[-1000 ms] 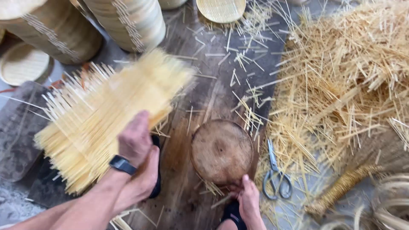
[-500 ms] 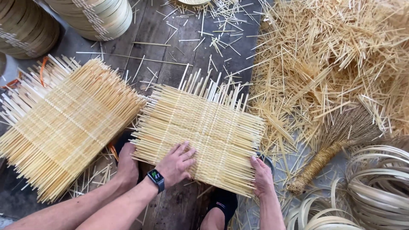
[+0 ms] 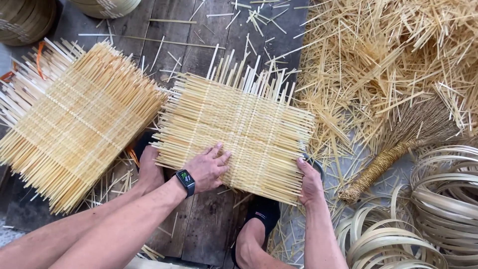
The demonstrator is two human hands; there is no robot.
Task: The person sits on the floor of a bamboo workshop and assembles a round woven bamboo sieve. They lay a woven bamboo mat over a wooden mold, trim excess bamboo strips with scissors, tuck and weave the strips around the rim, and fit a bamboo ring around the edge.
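A square woven bamboo mat (image 3: 239, 129) with loose stick ends lies flat on the dark wooden planks (image 3: 174, 45) in front of me. My left hand (image 3: 208, 168), with a black watch on its wrist, rests flat on the mat's near edge, fingers spread. My right hand (image 3: 309, 182) grips the mat's near right corner. My foot in a black shoe (image 3: 261, 214) sits just below the mat, between my arms. Whatever lies under the mat is hidden.
A stack of similar woven mats (image 3: 74, 124) lies to the left. A heap of bamboo splints (image 3: 398, 50) fills the upper right, with a straw broom (image 3: 393, 149) and coiled bamboo hoops (image 3: 438, 204) below it. Round baskets (image 3: 25, 20) stand at the top left.
A second ago my left hand held the stack of mats raised and a round wooden block was showing. Now the stack lies at the left and one mat covers the block, both hands on it.
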